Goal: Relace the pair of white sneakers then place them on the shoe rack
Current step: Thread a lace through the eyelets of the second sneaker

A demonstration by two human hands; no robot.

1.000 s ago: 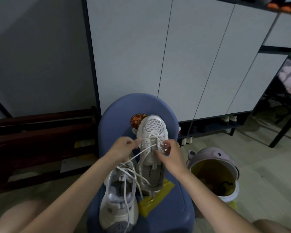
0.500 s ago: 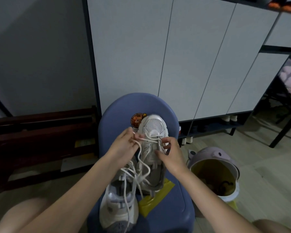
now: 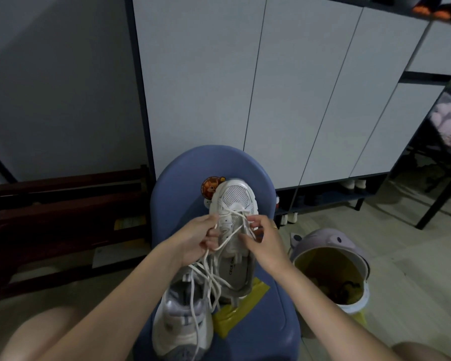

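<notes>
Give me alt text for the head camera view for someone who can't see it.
Two hands lace a white sneaker lying on a blue chair: the left hand grips a lace end and the right hand pinches the lace at the eyelets. A second sneaker lies nearer, laces loose, with a lilac bin at right.

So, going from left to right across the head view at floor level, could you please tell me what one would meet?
Dark wooden bench → blue chair holding the two white sneakers → lilac bin → black table leg.
</notes>
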